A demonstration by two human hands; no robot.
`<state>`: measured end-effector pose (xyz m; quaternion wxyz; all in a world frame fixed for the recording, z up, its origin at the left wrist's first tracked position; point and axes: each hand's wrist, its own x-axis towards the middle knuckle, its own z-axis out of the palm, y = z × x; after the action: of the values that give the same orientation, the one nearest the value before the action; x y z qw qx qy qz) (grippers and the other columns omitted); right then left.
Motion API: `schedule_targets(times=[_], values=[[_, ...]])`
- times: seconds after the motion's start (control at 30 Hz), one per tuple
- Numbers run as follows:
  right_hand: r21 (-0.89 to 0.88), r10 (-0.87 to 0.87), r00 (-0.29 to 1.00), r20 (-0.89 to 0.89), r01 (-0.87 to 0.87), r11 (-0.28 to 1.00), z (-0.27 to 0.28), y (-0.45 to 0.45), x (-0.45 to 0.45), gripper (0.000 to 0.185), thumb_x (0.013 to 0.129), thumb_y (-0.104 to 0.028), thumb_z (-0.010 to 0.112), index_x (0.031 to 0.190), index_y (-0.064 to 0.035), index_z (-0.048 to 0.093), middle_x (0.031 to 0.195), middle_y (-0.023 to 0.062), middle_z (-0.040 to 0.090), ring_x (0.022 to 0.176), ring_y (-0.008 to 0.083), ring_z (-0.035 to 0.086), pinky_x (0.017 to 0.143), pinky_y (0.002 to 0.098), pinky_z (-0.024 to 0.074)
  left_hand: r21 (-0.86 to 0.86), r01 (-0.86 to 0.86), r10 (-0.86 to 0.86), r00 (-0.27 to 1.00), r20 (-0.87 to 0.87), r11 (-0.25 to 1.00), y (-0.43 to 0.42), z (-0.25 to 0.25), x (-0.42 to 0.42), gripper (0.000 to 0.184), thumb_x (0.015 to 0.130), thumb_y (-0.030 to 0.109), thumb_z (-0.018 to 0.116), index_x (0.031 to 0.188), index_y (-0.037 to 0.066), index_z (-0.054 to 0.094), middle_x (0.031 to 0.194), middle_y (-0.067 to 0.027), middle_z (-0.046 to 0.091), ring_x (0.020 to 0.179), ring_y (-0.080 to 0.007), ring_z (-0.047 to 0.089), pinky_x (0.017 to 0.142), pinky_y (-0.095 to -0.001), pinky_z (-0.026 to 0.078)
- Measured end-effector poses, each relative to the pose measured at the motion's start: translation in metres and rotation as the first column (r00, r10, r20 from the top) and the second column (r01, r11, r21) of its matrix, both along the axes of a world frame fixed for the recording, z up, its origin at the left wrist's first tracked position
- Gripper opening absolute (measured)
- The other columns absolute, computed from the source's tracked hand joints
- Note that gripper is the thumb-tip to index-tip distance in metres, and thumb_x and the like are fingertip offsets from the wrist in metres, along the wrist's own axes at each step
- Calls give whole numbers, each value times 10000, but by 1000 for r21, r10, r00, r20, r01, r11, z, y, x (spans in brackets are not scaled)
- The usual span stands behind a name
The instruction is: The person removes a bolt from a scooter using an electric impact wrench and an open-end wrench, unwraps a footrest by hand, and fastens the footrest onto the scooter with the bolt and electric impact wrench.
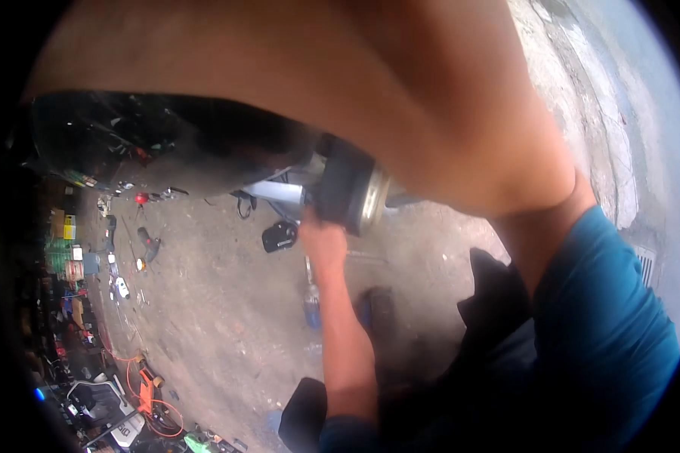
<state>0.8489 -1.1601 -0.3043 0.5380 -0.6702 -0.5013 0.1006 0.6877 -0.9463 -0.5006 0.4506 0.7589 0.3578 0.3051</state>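
Note:
My left hand reaches up from the bottom, fingers bent against the underside of a dark, blocky part with a shiny metal rim. The hand looks closed, but motion blur hides what is in its fingers. A pale flat bar ends just beside those fingers. My right arm crosses the top of the view, very close to the camera; its hand is out of sight. Under that arm spreads a glossy dark panel. A small black object lies to the left of my left hand.
On the concrete floor at the left lie a drill-like tool and several small items. An orange tool with an orange cord and a grey-black case are at lower left. A drain grate shows at right.

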Motion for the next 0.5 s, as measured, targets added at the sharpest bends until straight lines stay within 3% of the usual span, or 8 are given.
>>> schedule_targets(times=[0.07, 0.1, 0.2, 0.3, 0.4, 0.5], values=[[5, -4, 1000, -8, 4, 1000, 3, 5, 0, 413, 885, -169, 544, 1260, 4, 543, 1265, 171, 593, 1233, 309, 531, 1068, 460, 385, -84, 41, -45, 997, -57, 996, -7, 11, -4, 215, 918, 82, 486, 987, -63, 628, 737, -178, 649, 648, -227, 623, 616, -349, 484], [9, -1, 1000, -8, 1, 1000, 4, 9, 3, 414, 885, -168, 545, 1260, 5, 542, 1265, 171, 593, 1232, 309, 531, 1067, 460, 386, -111, 62, -70, 995, -72, 992, -6, 14, -4, 270, 886, 42, 483, 1073, -63, 646, 816, -219, 682, 717, -251, 658, 655, -357, 503], [21, 10, 1000, 24, -10, 1000, 7, 25, 7, 414, 885, -167, 547, 1261, 5, 541, 1264, 172, 592, 1230, 309, 532, 1064, 458, 388, -459, -56, 103, 992, 78, 887, -2, 4, 1, 265, 946, 72, 445, 1063, -78, 630, 723, -165, 647, 638, -203, 620, 616, -328, 499], [13, 31, 998, 47, -32, 999, 12, 54, 8, 414, 885, -166, 550, 1261, 6, 540, 1263, 172, 592, 1228, 309, 534, 1061, 456, 391, -522, -1, 26, 999, 41, 853, -4, 25, 0, 259, 973, 88, 426, 1018, -86, 612, 721, -119, 618, 565, -185, 582, 558, -320, 490], [10, 66, 992, 105, -68, 998, 18, 90, 12, 414, 884, -165, 552, 1261, 7, 539, 1262, 173, 591, 1225, 309, 535, 1058, 455, 394, -394, -15, 23, 1000, 15, 919, -8, 24, 1, 237, 988, 116, 456, 985, -77, 594, 687, -95, 593, 511, -168, 537, 500, -328, 470], [-2, 82, 984, 158, -83, 997, 21, 111, 13, 414, 884, -164, 555, 1261, 8, 538, 1260, 174, 591, 1223, 309, 536, 1055, 453, 397, -591, -65, 205, 964, 172, 804, -15, 22, 5, 248, 997, 150, 489, 973, -74, 593, 656, -89, 587, 509, -162, 538, 471, -315, 451]])
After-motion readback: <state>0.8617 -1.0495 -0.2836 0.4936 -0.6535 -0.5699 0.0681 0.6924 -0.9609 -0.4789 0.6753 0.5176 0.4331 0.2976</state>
